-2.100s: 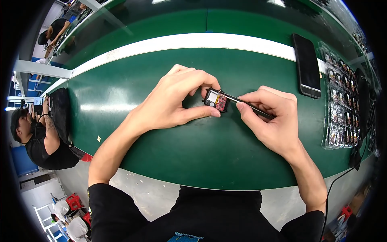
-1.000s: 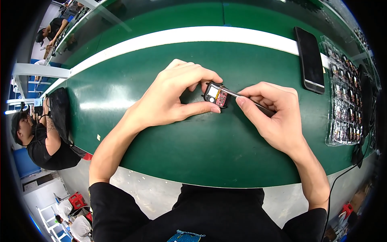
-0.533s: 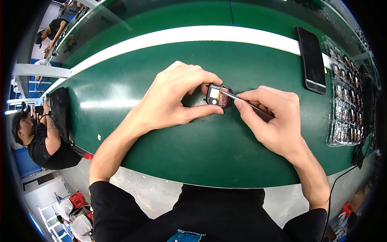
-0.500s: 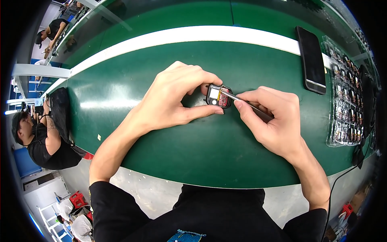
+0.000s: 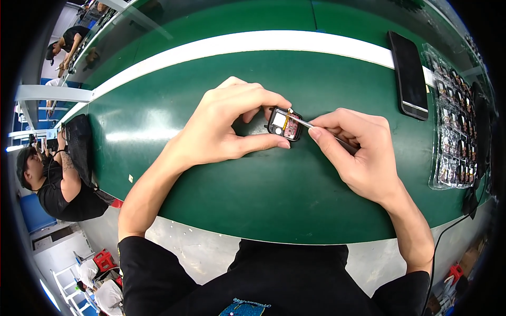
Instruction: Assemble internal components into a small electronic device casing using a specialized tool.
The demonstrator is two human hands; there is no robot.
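My left hand pinches a small black watch case by its edges between thumb and fingers, just above the table. The case lies open face up. Inside it sit a whitish square part, a narrow yellow strip and a reddish circuit board. My right hand is closed around slim metal tweezers, held like a pen. Their tip reaches into the case near the yellow strip; whether it grips anything is too small to tell.
On the green table a black phone lies at the far right. Beside it stand clear plastic trays with several small electronic parts. A white strip crosses the table's far side. At left sits another person; a black cable hangs at right.
The tweezers' tip has shifted slightly within the case, and the case has tilted a little in my left hand. Both grips stay the same.
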